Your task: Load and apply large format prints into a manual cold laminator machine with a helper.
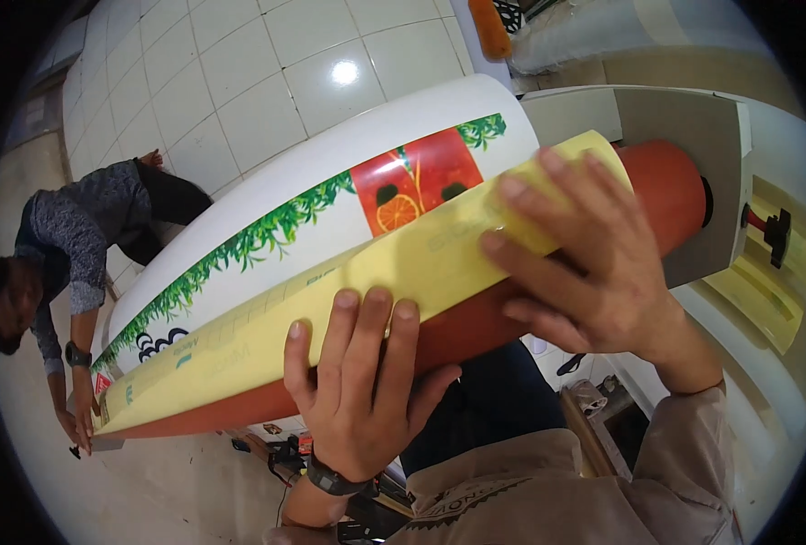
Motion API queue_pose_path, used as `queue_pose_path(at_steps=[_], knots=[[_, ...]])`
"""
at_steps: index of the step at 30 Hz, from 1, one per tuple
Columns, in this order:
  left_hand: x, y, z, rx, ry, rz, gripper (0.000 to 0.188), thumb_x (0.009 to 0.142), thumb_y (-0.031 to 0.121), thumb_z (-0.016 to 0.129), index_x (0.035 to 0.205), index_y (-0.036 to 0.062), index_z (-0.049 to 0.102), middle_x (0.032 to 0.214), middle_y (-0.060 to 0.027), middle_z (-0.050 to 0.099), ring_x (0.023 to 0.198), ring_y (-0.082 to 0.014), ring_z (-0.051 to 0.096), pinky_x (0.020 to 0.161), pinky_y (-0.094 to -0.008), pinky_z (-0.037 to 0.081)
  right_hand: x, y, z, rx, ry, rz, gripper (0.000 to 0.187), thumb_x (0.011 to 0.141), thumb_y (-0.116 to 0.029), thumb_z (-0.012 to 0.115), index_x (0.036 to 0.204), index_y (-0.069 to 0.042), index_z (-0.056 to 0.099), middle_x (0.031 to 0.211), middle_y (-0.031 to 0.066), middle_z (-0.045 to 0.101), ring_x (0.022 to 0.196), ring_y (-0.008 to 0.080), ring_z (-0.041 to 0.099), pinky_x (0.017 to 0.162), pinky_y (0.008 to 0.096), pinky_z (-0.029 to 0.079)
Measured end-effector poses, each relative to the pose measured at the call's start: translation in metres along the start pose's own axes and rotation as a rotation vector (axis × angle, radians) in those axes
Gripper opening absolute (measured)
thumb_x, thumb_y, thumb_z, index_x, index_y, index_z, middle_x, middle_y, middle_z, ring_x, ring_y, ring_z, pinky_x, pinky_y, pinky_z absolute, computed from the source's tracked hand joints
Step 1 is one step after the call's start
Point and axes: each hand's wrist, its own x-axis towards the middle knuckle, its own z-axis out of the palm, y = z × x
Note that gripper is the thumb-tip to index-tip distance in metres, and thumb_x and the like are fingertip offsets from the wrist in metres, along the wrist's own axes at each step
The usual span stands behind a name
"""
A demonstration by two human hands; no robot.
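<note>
A long reddish-brown roller (457, 329) runs across in front of me. Over it lies a pale yellow backing sheet (403, 263), faintly printed. My left hand (358, 391), with a dark watch on its wrist, rests on the sheet and the roller with its fingers stretched out. Further right, my right hand (594, 263) lies spread on the sheet near its right end, slightly blurred. Beyond the yellow sheet curves a white printed sheet (321, 163) with green leaves and a red panel (417, 182) showing an orange slice.
At the far left a person (85, 227) bends over the roller's other end, both hands on it. A grey machine housing (676, 132) with a black-and-red knob (771, 232) stands at the right. Behind is a tiled floor (267, 82); cables and tools (285, 454) lie below.
</note>
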Motion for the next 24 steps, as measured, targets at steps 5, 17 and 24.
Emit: queue_pose_path(at_steps=[5, 17, 24], knots=[[0.005, -0.009, 0.0, -0.063, 0.016, 0.024, 0.077, 0.08, 0.048, 0.074, 0.14, 0.0074, 0.049, 0.143, -0.011, 0.05, 0.137, -0.0312, 0.043, 0.115, -0.0534, 0.023, 0.0, -0.007, 0.02, 0.164, -0.011, -0.089, 0.051, 0.079, -0.026, 0.075, 0.126, -0.012, 0.062, 0.128, 0.0078, 0.06, 0.119, 0.0287, 0.058, 0.099, 0.0443, 0.046], [0.017, -0.012, -0.008, -0.12, -0.007, 0.057, 0.082, 0.075, 0.046, 0.078, 0.141, 0.0073, 0.047, 0.141, -0.0124, 0.052, 0.133, -0.0328, 0.047, 0.112, -0.049, 0.028, -0.005, -0.014, 0.024, 0.156, 0.053, -0.013, 0.046, 0.084, -0.025, 0.071, 0.126, -0.01, 0.061, 0.123, 0.009, 0.062, 0.115, 0.0302, 0.059, 0.099, 0.0442, 0.045], [0.017, -0.012, -0.011, -0.077, -0.009, 0.063, 0.074, 0.08, 0.05, 0.072, 0.137, 0.0082, 0.052, 0.138, -0.0095, 0.055, 0.131, -0.0266, 0.049, 0.111, -0.0456, 0.03, -0.011, -0.018, 0.022, 0.12, 0.023, -0.002, 0.048, 0.086, -0.028, 0.07, 0.129, -0.011, 0.059, 0.132, 0.0105, 0.058, 0.122, 0.031, 0.055, 0.103, 0.0461, 0.042]])
